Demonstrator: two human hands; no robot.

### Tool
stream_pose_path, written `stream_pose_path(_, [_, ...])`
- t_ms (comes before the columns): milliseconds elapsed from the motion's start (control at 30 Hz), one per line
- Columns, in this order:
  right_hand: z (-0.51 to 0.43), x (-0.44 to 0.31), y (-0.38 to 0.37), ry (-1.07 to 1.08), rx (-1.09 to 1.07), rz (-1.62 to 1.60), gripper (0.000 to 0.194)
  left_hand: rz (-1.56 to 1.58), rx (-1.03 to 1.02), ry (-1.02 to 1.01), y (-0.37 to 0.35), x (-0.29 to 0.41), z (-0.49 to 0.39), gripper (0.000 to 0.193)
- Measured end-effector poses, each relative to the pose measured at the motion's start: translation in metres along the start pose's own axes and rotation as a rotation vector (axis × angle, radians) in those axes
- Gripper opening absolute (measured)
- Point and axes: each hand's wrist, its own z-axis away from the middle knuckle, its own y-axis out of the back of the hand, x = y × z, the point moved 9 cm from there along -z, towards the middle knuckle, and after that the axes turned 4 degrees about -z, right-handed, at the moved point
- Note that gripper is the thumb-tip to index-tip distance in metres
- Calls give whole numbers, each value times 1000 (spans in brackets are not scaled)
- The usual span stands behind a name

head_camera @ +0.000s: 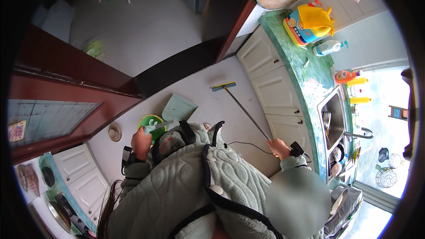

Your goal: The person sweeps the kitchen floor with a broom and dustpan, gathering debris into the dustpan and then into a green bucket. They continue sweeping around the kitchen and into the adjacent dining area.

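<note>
My left hand [141,143] grips the pale green top of a long-handled dustpan's handle [162,124]. The dustpan's pale blue-green pan [179,107] rests on the floor ahead of me, partly in front of a green bin [152,119]. On the other side, my right hand [277,148] is closed around the metal pole of a floor broom [247,113]. Its flat blue and yellow head [223,86] touches the tiles near the doorway. Small dark specks of debris [214,79] lie around that head.
White cabinets [279,73] and a green counter [292,53] with a steel sink [332,119] run along the right. A dark door threshold [176,68] crosses ahead. At left are a red-brown door [76,86] and a round woven object [115,132]. A cable [249,143] hangs near my right hand.
</note>
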Motion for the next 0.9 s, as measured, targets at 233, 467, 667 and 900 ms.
stream_pose_path(233, [29, 20, -3, -54, -176, -342, 42, 17, 7, -27, -2, 10, -11, 30])
stream_pose_path(467, [60, 14, -68, -219, -606, -1056, 30, 32, 49, -88, 3, 21, -25, 27])
stream_pose_path(667, [69, -18, -75, -416, -895, -1512, 16, 50, 1, -111, -5, 30, -48, 24])
stream_pose_path(900, [59, -35, -62, -446, -780, -1603, 22, -27, -47, -195, -21, 43, -84, 20])
